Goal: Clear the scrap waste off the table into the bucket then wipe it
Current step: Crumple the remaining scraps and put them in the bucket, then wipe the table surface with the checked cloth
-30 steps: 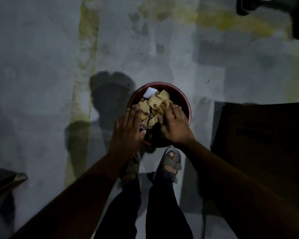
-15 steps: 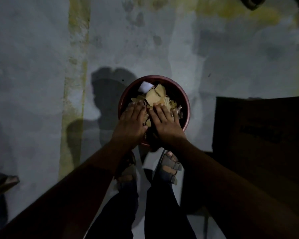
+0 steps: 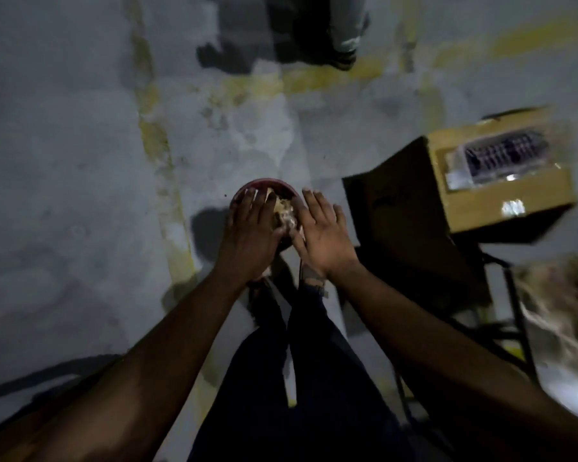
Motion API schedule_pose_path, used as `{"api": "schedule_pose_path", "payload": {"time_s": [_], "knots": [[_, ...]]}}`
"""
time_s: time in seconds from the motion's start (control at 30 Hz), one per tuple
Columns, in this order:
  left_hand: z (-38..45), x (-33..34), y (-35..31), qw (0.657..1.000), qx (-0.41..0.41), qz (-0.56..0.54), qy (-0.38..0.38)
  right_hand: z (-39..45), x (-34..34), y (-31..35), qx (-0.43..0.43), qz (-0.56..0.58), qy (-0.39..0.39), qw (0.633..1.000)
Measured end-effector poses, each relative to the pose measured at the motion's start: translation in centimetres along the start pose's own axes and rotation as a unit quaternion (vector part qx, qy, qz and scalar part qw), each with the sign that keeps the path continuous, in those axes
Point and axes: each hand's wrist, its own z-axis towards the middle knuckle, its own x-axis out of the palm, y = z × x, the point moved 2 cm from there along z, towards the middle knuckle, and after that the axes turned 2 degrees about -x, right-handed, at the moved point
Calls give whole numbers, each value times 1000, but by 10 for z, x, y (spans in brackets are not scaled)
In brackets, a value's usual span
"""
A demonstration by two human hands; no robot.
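Two hands above bucket (image 3: 247,187) of scraps (image 3: 282,206), left hand (image 3: 252,235) fingers straight, right hand (image 3: 321,233) fingers spread, holding nothing

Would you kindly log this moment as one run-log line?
bucket: on floor, holds scraps | left hand: open above bucket | right hand: open beside it | wiping: not started

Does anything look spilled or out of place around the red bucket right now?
Nothing stands out. The tan scrap pieces sit inside the round red bucket on the grey floor, none visibly spilled beside it. The left hand and right hand hover open above it. The frame is blurred.
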Motion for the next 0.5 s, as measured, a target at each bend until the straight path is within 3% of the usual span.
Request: {"api": "schedule_pose_path", "payload": {"time_s": [0.2, 0.37, 0.5], "knots": [[-37, -91, -103, 990, 134, 20, -49, -105, -112, -8, 83, 15, -132, 988], [-48, -113, -207, 969, 236, 43, -53, -189, -168, -54, 167, 21, -233, 958], [-50, -114, -298, 951, 303, 43, -43, -257, -188, -112, 256, 48, -265, 928]]}}
